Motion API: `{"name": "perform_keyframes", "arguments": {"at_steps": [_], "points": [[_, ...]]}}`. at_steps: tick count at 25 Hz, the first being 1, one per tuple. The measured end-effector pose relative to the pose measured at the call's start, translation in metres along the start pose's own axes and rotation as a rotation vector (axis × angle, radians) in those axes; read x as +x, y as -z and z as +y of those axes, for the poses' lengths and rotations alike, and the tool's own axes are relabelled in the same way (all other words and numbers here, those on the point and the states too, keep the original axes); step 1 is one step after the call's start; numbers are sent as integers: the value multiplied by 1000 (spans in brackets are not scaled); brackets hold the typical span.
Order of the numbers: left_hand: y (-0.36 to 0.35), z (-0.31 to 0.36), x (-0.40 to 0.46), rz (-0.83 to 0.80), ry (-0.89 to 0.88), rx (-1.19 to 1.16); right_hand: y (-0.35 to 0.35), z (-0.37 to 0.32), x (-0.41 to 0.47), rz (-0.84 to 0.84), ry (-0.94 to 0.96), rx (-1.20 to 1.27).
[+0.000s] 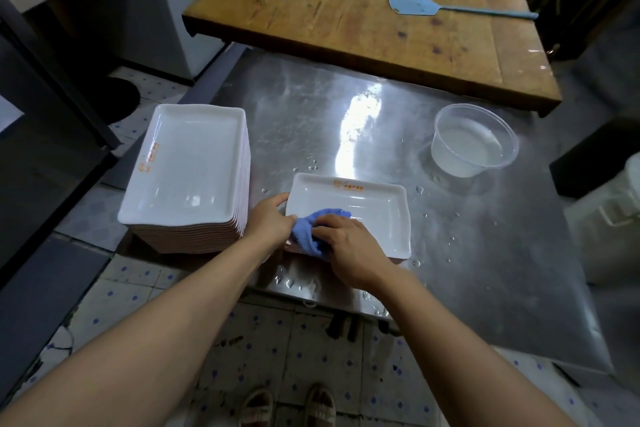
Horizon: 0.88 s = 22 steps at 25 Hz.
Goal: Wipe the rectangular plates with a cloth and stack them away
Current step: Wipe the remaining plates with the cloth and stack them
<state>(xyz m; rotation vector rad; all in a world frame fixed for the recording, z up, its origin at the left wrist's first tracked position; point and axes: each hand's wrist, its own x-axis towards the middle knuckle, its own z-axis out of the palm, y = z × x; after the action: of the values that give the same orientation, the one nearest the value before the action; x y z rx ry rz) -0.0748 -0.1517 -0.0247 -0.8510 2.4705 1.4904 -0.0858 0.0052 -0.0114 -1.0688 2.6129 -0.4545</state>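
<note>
The right hand's (349, 250) fingers curled over a blue cloth (313, 230) — pressing it onto a white rectangular plate (374, 215). The left hand (268, 220) gripped the plate's left edge. The plate lay on the wet steel bench (467, 253) — just right of a plate stack (188, 173).

A wet steel table (346, 121) shines under overhead light, beaded with water drops. Beyond it stands a worn wooden table (346, 21). Below and to the left lies a pale tiled floor (277, 350) dotted with small blue diamonds.
</note>
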Motion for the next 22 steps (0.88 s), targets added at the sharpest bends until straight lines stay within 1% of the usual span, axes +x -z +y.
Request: {"name": "perform_keyframes", "arguments": {"at_steps": [2, 4, 6, 8, 11, 13, 16, 19, 22], "points": [[-2, 2, -1, 42, -40, 109, 1, 7, -11, 23, -41, -14], [-2, 3, -1, 55, -57, 141, 3, 17, -23, 62, -134, -33], [-3, 2, -2, 62, -79, 160, 7, 29, -35, 100, -245, -124], [-4, 0, -1, 66, -116, 164, 11, 40, -41, 98, -326, -223], [-5, -1, 2, 82, -152, 207, 22, 54, -28, 79, -414, -279], [-7, -1, 3, 94, -167, 236, 31, 62, -10, 68, -416, -289], [-8, -1, 3, 104, -186, 261, 31, 66, 5, 60, -360, -342], [-8, 0, 3, 103, -204, 294, 21, 60, 4, 32, -291, -321], [-10, 2, 1, 125, -201, 331, 21, 59, -8, 41, -318, -349]]}}
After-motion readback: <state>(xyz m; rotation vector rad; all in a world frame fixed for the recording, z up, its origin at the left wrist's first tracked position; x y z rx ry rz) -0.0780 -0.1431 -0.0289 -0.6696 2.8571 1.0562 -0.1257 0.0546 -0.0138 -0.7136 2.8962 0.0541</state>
